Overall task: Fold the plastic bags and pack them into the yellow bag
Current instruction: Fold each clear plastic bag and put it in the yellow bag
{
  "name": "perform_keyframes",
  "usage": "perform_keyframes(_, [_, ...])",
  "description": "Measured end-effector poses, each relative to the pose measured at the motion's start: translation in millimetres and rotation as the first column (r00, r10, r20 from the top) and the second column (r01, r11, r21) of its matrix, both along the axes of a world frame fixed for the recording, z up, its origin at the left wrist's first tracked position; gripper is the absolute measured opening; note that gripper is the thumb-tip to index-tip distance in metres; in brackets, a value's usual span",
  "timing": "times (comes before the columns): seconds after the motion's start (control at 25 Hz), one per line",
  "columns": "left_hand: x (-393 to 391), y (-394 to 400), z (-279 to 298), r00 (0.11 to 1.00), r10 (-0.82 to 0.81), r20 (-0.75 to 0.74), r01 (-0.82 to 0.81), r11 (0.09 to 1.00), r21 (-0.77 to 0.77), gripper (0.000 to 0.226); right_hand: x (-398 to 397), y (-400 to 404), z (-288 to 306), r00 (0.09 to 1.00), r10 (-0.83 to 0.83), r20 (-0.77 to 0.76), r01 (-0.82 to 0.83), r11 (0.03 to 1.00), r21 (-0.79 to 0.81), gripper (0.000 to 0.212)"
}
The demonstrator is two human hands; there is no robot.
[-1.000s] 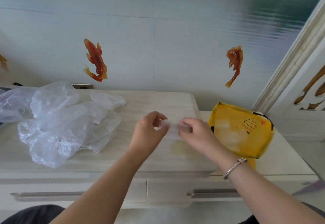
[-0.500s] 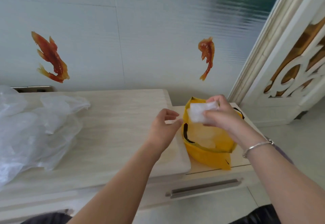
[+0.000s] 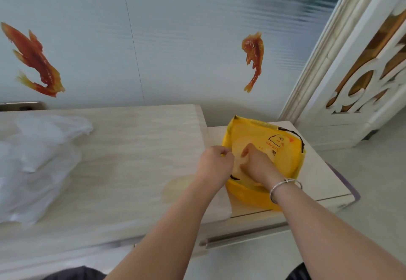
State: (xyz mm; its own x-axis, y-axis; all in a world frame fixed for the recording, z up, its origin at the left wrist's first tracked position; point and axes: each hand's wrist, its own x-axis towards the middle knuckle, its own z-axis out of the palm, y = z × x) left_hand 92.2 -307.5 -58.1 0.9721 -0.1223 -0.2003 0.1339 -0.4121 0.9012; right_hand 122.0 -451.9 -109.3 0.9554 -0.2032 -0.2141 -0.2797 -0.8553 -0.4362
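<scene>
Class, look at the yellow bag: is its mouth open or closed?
Open. The left hand pinches the yellow bag at its near rim, holding the mouth apart, and the right hand reaches inside.

A pale wood-grain cabinet top spans the lower left, with a metal drawer handle at about six o'clock. On the light wall, one orange fish sticker sits at nine o'clock and another near one o'clock. A white carved door panel with amber cutouts stands at three o'clock.
</scene>
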Motion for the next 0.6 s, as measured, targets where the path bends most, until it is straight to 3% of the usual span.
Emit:
perform_keyframes(0.16, [1, 2, 0, 0.999, 0.007, -0.031, -0.007, 1.0, -0.015, 0.034, -1, -4, -5, 0.999, 0.034, -0.036, -0.037, 0.994, -0.101, 0.029])
perform_keyframes(0.48, [-13, 37, 20, 0.996, 0.089, 0.032, -0.087, 0.995, -0.044, 0.032, -25, 7, 58, 1.0, 0.015, 0.02, -0.009, 0.961, -0.277, 0.039])
perform_keyframes(0.6, [-21, 66, 29, 0.987, 0.146, 0.073, -0.143, 0.989, -0.048, 0.03, -41, 30, 85, 0.989, 0.069, 0.134, -0.025, 0.951, -0.309, 0.034])
